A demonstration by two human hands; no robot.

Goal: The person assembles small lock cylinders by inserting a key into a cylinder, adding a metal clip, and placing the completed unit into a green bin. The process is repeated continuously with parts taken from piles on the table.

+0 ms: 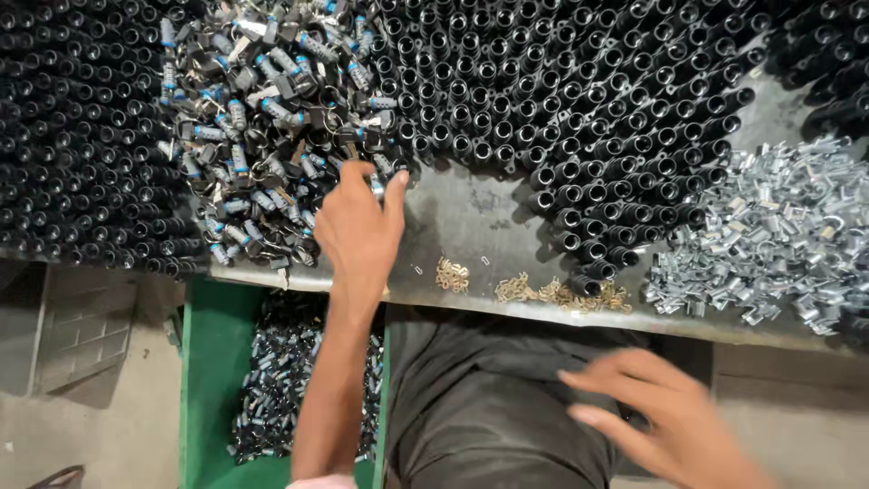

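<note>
Right hand (674, 421) blurred over dark lap, fingers spread, empty. Green bin (213, 362) below bench edge part-filled with finished lock cylinders. Left hand (360, 226) at heap of keyed silver-and-black lock cylinders (262, 118), fingertips pinching one; heap large, black tubular housings (561, 100) massed beyond

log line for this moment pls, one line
left hand reaching into pile of lock cylinders with keys | right hand blurred, open, over lap, holding nothing | black tubes stacked on bench

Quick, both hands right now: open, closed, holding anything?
Left hand: reaching into the pile of keyed lock cylinders, fingers partly curled; grip cannot be told.
Right hand: open, empty, blurred over the lap.
</note>
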